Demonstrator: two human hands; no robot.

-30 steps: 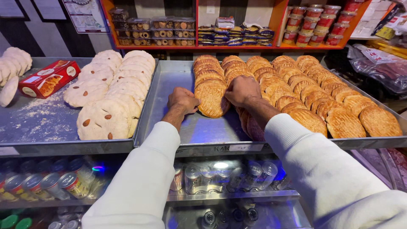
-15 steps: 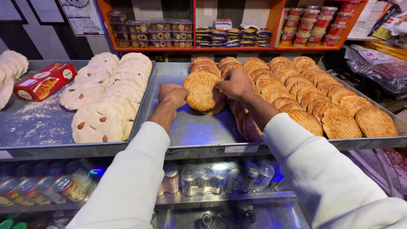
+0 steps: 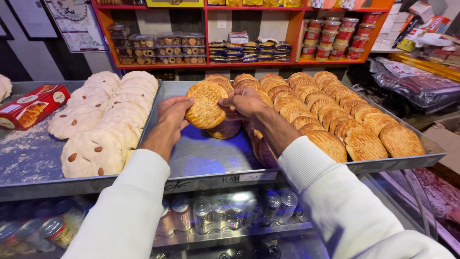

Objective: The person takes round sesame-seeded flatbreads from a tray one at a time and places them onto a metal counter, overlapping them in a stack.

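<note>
Two metal trays side by side on the desk. Right tray (image 3: 201,158): rows of round golden-brown flatbreads (image 3: 335,115) overlapping across far and right parts, near-left part bare metal. Left tray (image 3: 28,163): pale round breads studded with almonds (image 3: 96,139) stacked along its right side, flour dusting on bare metal at left, red box (image 3: 31,106) lying at far left. Shelf under the desk (image 3: 225,237): drink cans (image 3: 215,211) lying in a row.

Left hand (image 3: 171,114) hides the round biscuit's (image 3: 206,104) left edge; pale rounds (image 3: 4,87) cut off
</note>
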